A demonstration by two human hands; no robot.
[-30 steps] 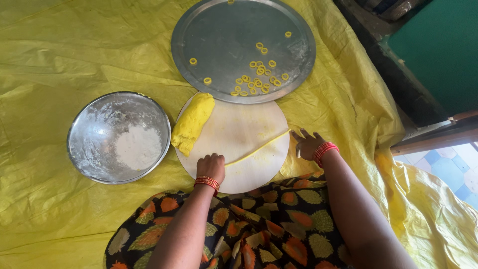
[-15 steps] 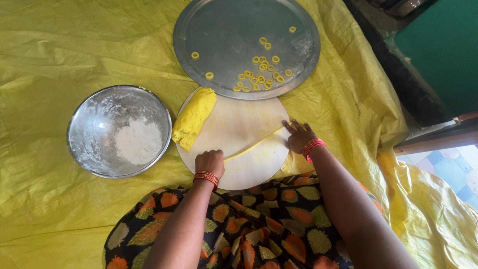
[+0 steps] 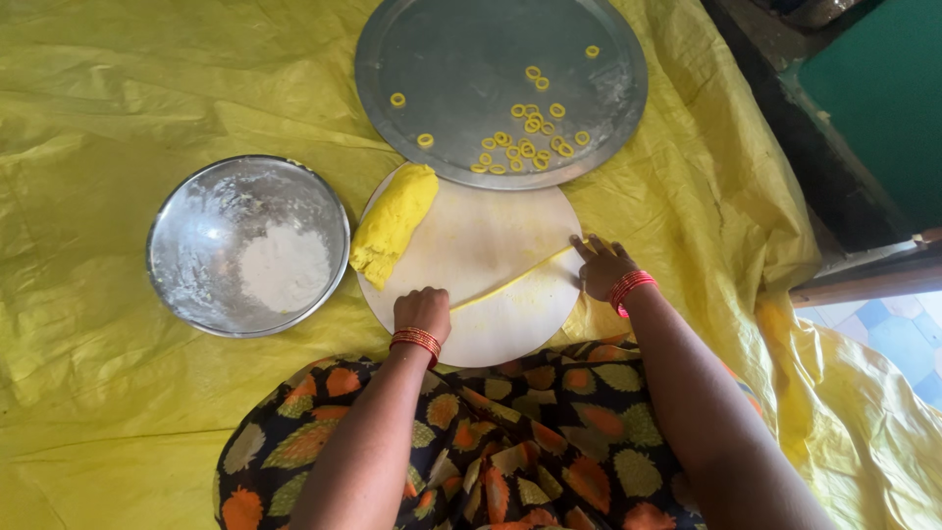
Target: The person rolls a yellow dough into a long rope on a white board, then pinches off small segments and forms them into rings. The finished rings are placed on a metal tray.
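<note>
Hidden or cut off: We see both forearms only from the elbow down; the upper arms leave the picture at 6 o'clock. The left hand's fingers are curled under, so we cannot make out their tips. The dark doorway at 2 o'clock is too dim to read.

Left hand (image 3: 422,309): Knuckles up and fingers folded, it presses on the near end of the thin dough rope (image 3: 515,280), at 7 o'clock on the round white board (image 3: 491,231). We cannot tell whether it pinches the rope or only rests on it. Red bangles ring the wrist.

Right hand (image 3: 601,267): Fingers spread flat and unclenched, it lies at 3 o'clock on the board's edge, fingertips on the rope's far end, grasping nothing.

Dough rope: It runs across the board between our two hands, rising toward 2 o'clock.

Dough lump (image 3: 394,224): A thick yellow mass lies at 10 o'clock on the board.

Steel bowl (image 3: 186,231): It holds white flour and sits just beside the board at 9 o'clock.

Steel tray (image 3: 442,49): At 12 o'clock, it touches the board and carries small yellow dough rings (image 3: 530,142).

Ground: A yellow sheet (image 3: 118,88) covers everything; a patterned dress (image 3: 510,442) fills 6 o'clock.
</note>
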